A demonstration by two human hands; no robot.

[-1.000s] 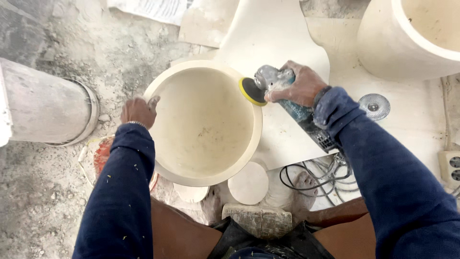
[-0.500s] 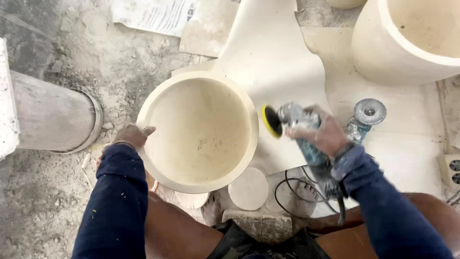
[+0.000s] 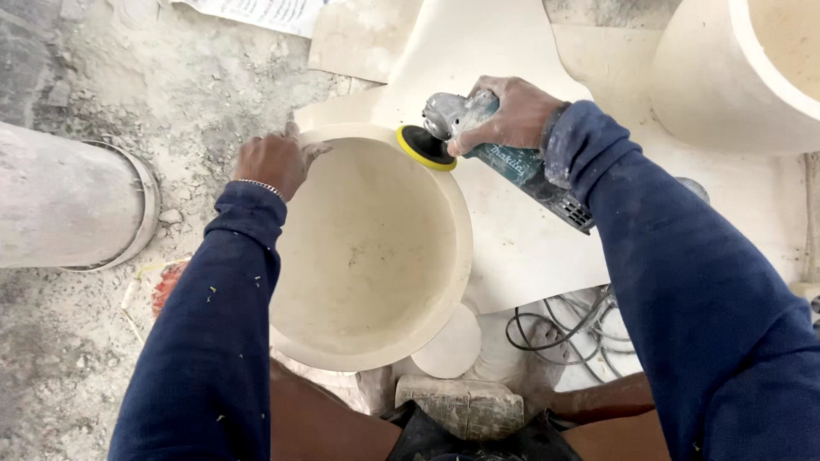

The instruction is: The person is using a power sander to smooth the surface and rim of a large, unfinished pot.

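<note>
Stone bowl (image 3: 367, 256) stays steady because our left hand (image 3: 272, 160) presses spread on its far-left rim while our right hand (image 3: 512, 115) wraps the grinder (image 3: 491, 141), pad (image 3: 424, 147) at the rim.

We see a round cream stone bowl (image 3: 367, 256), mouth up, tilted slightly toward us, thick rim, dusty smooth interior with a few specks near the centre. Teal angle grinder (image 3: 504, 154) lies across its upper right edge, black pad with yellow backing (image 3: 424, 147) at the rim — probably touching, hard to confirm from this angle.
</note>
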